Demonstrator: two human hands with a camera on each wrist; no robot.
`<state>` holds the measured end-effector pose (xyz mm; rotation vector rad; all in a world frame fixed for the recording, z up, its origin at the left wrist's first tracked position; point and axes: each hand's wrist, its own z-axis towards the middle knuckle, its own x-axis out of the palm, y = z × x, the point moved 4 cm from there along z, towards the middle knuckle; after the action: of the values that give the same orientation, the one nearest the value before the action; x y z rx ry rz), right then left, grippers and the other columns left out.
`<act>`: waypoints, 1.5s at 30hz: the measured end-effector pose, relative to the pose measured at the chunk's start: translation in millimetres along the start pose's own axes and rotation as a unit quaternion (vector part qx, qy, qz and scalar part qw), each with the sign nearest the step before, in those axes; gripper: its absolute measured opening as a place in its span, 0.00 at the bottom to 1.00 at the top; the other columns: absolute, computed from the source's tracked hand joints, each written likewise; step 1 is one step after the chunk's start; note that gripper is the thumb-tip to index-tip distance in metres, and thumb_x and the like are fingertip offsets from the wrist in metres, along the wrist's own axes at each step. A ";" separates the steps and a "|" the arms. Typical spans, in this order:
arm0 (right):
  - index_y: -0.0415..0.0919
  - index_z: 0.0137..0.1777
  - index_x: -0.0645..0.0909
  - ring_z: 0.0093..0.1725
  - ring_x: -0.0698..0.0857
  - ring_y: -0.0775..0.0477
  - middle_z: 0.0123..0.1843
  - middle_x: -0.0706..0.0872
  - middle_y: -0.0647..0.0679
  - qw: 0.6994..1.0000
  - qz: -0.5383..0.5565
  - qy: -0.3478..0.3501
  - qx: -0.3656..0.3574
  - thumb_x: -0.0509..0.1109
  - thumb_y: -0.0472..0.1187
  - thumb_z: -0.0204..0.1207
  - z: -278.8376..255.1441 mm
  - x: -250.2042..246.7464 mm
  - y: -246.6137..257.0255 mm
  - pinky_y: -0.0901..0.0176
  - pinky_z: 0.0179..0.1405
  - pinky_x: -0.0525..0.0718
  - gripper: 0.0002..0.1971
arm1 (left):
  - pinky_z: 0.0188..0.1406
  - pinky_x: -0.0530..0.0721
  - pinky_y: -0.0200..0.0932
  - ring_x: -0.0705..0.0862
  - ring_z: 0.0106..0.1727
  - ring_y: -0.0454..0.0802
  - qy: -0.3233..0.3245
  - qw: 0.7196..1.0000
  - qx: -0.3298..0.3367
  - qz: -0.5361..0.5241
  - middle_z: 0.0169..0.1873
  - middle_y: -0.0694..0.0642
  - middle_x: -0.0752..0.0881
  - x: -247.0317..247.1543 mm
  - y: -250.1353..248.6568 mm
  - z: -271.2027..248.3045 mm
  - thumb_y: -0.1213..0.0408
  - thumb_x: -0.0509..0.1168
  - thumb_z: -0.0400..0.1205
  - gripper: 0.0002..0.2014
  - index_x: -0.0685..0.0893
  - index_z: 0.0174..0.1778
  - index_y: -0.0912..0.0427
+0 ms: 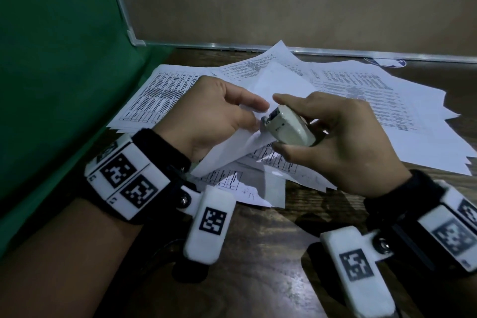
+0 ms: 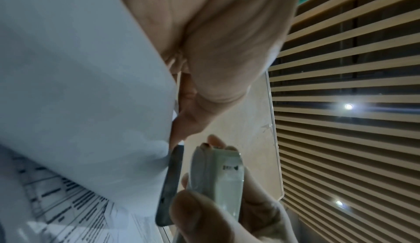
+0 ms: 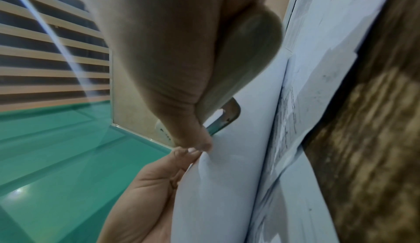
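My left hand (image 1: 219, 113) pinches a bundle of white sheets (image 1: 278, 85) by one corner and lifts it off the table. My right hand (image 1: 333, 137) grips a small off-white stapler (image 1: 289, 128), thumb below and fingers over the top. The stapler's metal mouth sits at the pinched paper corner. In the left wrist view the stapler (image 2: 218, 178) stands with its grey base plate (image 2: 170, 184) against the white sheets (image 2: 79, 85). In the right wrist view my thumb covers most of the stapler (image 3: 240, 63), and its metal base (image 3: 229, 117) lies against the paper (image 3: 227, 184).
Several printed sheets with tables (image 1: 374, 95) lie spread over the dark wooden table (image 1: 271, 253). A torn scrap (image 1: 247, 192) lies near the front. A green panel (image 1: 59, 59) stands at the left and a beige board (image 1: 284, 0) behind.
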<state>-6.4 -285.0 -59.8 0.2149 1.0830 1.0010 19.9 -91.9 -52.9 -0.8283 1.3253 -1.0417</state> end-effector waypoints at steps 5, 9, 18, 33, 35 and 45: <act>0.56 0.72 0.84 0.43 0.84 0.56 0.44 0.85 0.57 0.997 0.035 -0.037 -0.061 0.88 0.40 0.67 -1.3 -1.8 7.4 0.58 0.42 0.83 0.33 | 0.58 0.92 0.47 0.93 0.46 0.49 -0.067 0.995 -0.024 -0.064 0.45 0.56 0.95 -14.7 5.3 7.4 0.78 0.78 0.75 0.12 0.95 0.47 0.56; 0.58 0.71 0.85 0.45 0.85 0.53 0.47 0.88 0.56 0.991 0.067 -0.107 -0.039 0.87 0.46 0.69 -0.2 -7.8 2.0 0.48 0.44 0.85 0.29 | 0.43 0.89 0.36 0.90 0.40 0.45 -0.052 0.980 -0.011 -0.190 0.42 0.56 0.93 -27.7 -7.6 10.5 0.77 0.66 0.84 0.10 0.91 0.53 0.64; 0.57 0.73 0.83 0.46 0.87 0.57 0.53 0.90 0.58 0.975 0.147 -0.159 -0.040 0.83 0.49 0.74 -1.8 -13.2 6.9 0.53 0.38 0.85 0.27 | 0.54 0.90 0.37 0.93 0.47 0.37 -0.265 0.940 0.195 0.094 0.47 0.47 0.94 -66.9 -16.3 7.6 0.58 0.77 0.80 0.15 0.93 0.62 0.55; 0.43 0.76 0.80 0.34 0.84 0.67 0.43 0.85 0.70 0.967 0.225 -0.072 -0.097 0.78 0.46 0.79 -8.2 0.2 30.8 0.79 0.39 0.76 0.26 | 0.29 0.79 0.35 0.83 0.29 0.37 -0.454 0.843 0.285 0.051 0.32 0.45 0.86 -110.1 -28.4 -7.8 0.53 0.75 0.83 0.14 0.88 0.46 0.63; 0.45 0.77 0.79 0.35 0.84 0.66 0.43 0.84 0.71 0.971 0.201 -0.089 -0.089 0.77 0.47 0.79 -7.4 -1.7 30.7 0.78 0.39 0.77 0.27 | 0.31 0.82 0.36 0.84 0.30 0.34 -0.447 0.858 0.251 -0.037 0.31 0.42 0.89 -120.0 -25.1 -4.2 0.56 0.76 0.82 0.10 0.90 0.45 0.60; 0.51 0.82 0.76 0.65 0.86 0.64 0.69 0.87 0.60 0.998 0.041 -0.038 -0.003 0.73 0.56 0.81 -2.6 -0.9 13.8 0.75 0.54 0.82 0.30 | 0.38 0.90 0.38 0.93 0.38 0.41 -0.118 0.985 0.124 -0.028 0.39 0.46 0.95 -73.7 -9.9 14.4 0.70 0.75 0.82 0.05 0.92 0.49 0.56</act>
<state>-16.6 -278.7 -52.3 0.2929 1.0086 1.0600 36.5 -27.8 -16.3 -0.7778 0.9549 -1.0909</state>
